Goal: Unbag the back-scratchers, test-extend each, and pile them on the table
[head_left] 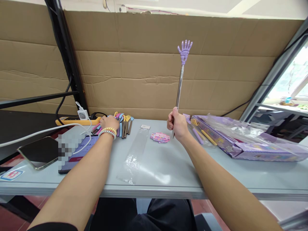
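Observation:
My right hand [178, 124] is closed round the metal rod of a back scratcher [179, 86], held nearly upright with its purple hand-shaped head [184, 52] at the top. My left hand [109, 123] lies at the pile of small back scratchers [124, 126], which have pink, blue and yellow heads; its fingers are mostly hidden. Between my hands, a clear plastic sleeve [136, 152] with a white header lies flat on the table. Beside it sits a small stack of pink printed cards [160, 137], just left of my right hand.
On the right stands an open purple box [240, 146] with clear plastic over it, and packaged yellow and purple scratchers [204, 136] beside it. At left lie a phone [40, 152], another lit phone [81, 150], a white cable and a yellow power strip [72, 121]. Cardboard [144, 64] walls the back.

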A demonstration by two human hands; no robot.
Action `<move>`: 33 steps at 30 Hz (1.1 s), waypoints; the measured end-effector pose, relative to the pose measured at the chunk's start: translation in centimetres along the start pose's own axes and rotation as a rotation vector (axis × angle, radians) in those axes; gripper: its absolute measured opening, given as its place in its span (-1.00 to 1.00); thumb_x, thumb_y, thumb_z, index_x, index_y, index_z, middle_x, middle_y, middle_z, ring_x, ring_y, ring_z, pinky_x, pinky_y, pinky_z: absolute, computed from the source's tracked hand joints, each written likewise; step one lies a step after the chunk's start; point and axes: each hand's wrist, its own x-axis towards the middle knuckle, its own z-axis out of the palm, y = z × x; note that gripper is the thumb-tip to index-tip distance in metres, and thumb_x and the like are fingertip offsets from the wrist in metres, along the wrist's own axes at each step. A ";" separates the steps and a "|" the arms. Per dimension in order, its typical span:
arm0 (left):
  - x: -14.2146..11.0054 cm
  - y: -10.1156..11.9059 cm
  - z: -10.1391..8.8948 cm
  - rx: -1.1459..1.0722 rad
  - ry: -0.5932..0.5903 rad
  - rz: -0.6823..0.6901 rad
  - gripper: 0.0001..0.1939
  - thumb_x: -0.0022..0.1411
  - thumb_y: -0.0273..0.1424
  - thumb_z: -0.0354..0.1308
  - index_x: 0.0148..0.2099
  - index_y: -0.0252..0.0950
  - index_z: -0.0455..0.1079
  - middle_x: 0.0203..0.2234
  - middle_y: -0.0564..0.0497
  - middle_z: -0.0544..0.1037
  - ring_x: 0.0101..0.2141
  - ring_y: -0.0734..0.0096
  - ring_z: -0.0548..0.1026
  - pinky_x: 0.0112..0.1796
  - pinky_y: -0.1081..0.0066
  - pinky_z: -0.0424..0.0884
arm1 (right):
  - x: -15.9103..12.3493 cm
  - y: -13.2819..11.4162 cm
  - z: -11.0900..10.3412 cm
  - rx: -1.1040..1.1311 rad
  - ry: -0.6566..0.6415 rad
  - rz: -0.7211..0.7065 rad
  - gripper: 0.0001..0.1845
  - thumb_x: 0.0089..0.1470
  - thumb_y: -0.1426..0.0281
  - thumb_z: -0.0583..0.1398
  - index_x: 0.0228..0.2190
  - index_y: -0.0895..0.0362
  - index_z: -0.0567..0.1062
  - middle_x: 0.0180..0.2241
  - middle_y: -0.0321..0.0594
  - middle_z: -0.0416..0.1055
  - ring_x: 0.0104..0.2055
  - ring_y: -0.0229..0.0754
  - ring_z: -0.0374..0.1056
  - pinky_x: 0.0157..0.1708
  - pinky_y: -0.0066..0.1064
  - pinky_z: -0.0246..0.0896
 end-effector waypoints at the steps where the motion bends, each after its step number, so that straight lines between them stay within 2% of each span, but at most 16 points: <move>1: 0.0 0.0 0.0 0.008 -0.011 0.022 -0.57 0.16 -0.33 -0.02 -0.01 -0.48 0.42 0.00 -0.38 0.38 0.05 -0.05 0.28 -0.01 0.13 0.22 | 0.0 0.0 0.0 -0.006 -0.002 -0.002 -0.38 -0.09 -0.20 0.08 -0.69 0.09 0.17 -0.84 -0.44 -0.04 -0.77 -0.39 -0.10 -0.75 -0.49 -0.15; 5: -0.3 0.1 -0.5 -0.019 -0.014 0.021 -0.57 0.15 -0.34 -0.02 -0.03 -0.47 0.43 -0.03 -0.38 0.40 0.02 -0.05 0.31 -0.04 0.15 0.23 | -0.1 0.0 0.1 -0.016 -0.021 -0.007 -0.39 -0.08 -0.19 0.07 -0.68 0.09 0.16 -0.83 -0.45 -0.06 -0.77 -0.40 -0.11 -0.75 -0.49 -0.16; 9: -1.0 1.0 -1.1 -0.094 0.094 0.024 -0.58 0.15 -0.35 -0.03 -0.01 -0.44 0.41 -0.01 -0.37 0.36 0.02 -0.06 0.30 -0.02 0.10 0.22 | -0.1 0.1 0.1 -0.040 -0.039 -0.007 -0.38 -0.07 -0.20 0.06 -0.68 0.09 0.16 -0.82 -0.45 -0.05 -0.76 -0.39 -0.11 -0.74 -0.48 -0.20; 11: -1.7 2.1 -1.6 -0.156 0.136 0.106 -0.60 0.18 -0.36 -0.07 -0.03 -0.43 0.41 -0.03 -0.34 0.37 0.02 -0.04 0.29 -0.01 0.11 0.21 | -0.2 0.3 0.1 -0.062 -0.062 -0.007 -0.37 -0.06 -0.21 0.03 -0.69 0.09 0.17 -0.82 -0.43 -0.04 -0.76 -0.38 -0.10 -0.73 -0.47 -0.18; 13: -3.0 3.5 -2.2 -0.277 0.132 0.268 -0.62 0.23 -0.31 -0.12 -0.08 -0.39 0.42 -0.08 -0.27 0.42 0.00 0.04 0.31 0.00 0.16 0.21 | -0.2 0.5 0.2 -0.090 -0.087 -0.021 -0.36 -0.03 -0.21 -0.01 -0.70 0.09 0.18 -0.82 -0.41 -0.01 -0.74 -0.37 -0.06 -0.71 -0.46 -0.13; 15: -5.0 5.1 -2.9 -0.470 0.045 0.570 -0.62 0.27 -0.26 -0.16 -0.14 -0.33 0.43 -0.16 -0.15 0.49 -0.05 0.20 0.36 0.00 0.28 0.22 | -0.3 0.7 0.3 -0.122 -0.076 -0.071 -0.34 0.00 -0.21 -0.05 -0.71 0.10 0.19 -0.80 -0.37 0.03 -0.72 -0.36 -0.01 -0.67 -0.45 -0.08; 17: -7.6 6.6 -3.4 -0.671 -0.216 0.896 -0.58 0.29 -0.17 -0.18 -0.16 -0.30 0.41 -0.22 -0.05 0.52 -0.17 0.32 0.42 -0.12 0.37 0.29 | -0.3 0.8 0.4 -0.149 -0.016 -0.162 -0.32 0.01 -0.20 -0.07 -0.73 0.11 0.19 -0.76 -0.34 0.08 -0.68 -0.35 0.04 -0.64 -0.44 -0.04; 18: -8.9 7.2 -3.5 -0.749 -0.332 0.996 -0.57 0.30 -0.15 -0.19 -0.16 -0.29 0.41 -0.25 -0.02 0.53 -0.23 0.36 0.43 -0.18 0.40 0.31 | -0.3 0.9 0.4 -0.158 0.023 -0.209 -0.32 0.01 -0.21 -0.08 -0.73 0.11 0.20 -0.74 -0.32 0.10 -0.66 -0.35 0.05 -0.63 -0.44 -0.03; 20: -11.5 8.2 -3.5 -0.832 -0.489 1.124 -0.62 0.30 -0.17 -0.16 -0.11 -0.27 0.37 -0.24 0.02 0.52 -0.27 0.41 0.43 -0.24 0.43 0.31 | -0.4 1.0 0.3 -0.163 0.092 -0.259 -0.31 -0.01 -0.22 -0.08 -0.72 0.11 0.22 -0.71 -0.32 0.12 -0.65 -0.34 0.04 -0.63 -0.44 -0.02; 23: -13.8 8.9 -3.1 -0.890 -0.547 1.068 -0.66 0.32 -0.20 -0.20 -0.19 -0.29 0.30 -0.37 0.02 0.50 -0.38 0.45 0.41 -0.35 0.45 0.28 | -0.4 1.1 0.2 -0.182 0.093 -0.212 -0.31 -0.04 -0.24 -0.06 -0.71 0.11 0.27 -0.71 -0.33 0.11 -0.67 -0.35 0.03 -0.67 -0.43 -0.03; 25: -13.9 9.0 -2.9 -0.879 -0.513 0.978 -0.65 0.32 -0.17 -0.22 -0.23 -0.28 0.27 -0.42 0.03 0.49 -0.43 0.45 0.40 -0.41 0.46 0.25 | -0.1 1.1 0.2 -0.205 0.021 -0.145 -0.32 -0.08 -0.23 0.01 -0.71 0.13 0.31 -0.72 -0.32 0.15 -0.66 -0.35 0.07 -0.66 -0.45 0.01; 27: -13.2 8.8 -2.9 -0.808 -0.421 0.911 -0.59 0.33 -0.12 -0.25 -0.28 -0.27 0.29 -0.45 0.03 0.48 -0.44 0.44 0.39 -0.43 0.45 0.21 | 0.3 0.8 0.1 -0.162 -0.014 -0.079 -0.35 -0.14 -0.21 0.10 -0.69 0.14 0.36 -0.70 -0.30 0.22 -0.65 -0.35 0.13 -0.65 -0.46 0.06; 30: -11.3 8.1 -3.2 -0.596 -0.256 0.869 -0.45 0.31 -0.02 -0.31 -0.42 -0.25 0.33 -0.54 0.01 0.47 -0.46 0.36 0.40 -0.44 0.41 0.17 | 1.4 0.1 -1.1 0.090 0.119 -0.014 -0.38 -0.16 -0.20 0.13 -0.60 0.14 0.38 -0.66 -0.31 0.28 -0.66 -0.35 0.18 -0.67 -0.47 0.11; 33: -9.6 7.3 -3.4 -0.393 -0.187 0.761 -0.33 0.27 0.04 -0.36 -0.54 -0.25 0.37 -0.60 -0.07 0.47 -0.44 0.24 0.45 -0.44 0.36 0.17 | 2.5 -0.7 -3.8 0.356 0.341 0.004 -0.41 -0.04 -0.18 0.04 -0.58 0.11 0.30 -0.67 -0.36 0.25 -0.70 -0.36 0.16 -0.73 -0.48 0.08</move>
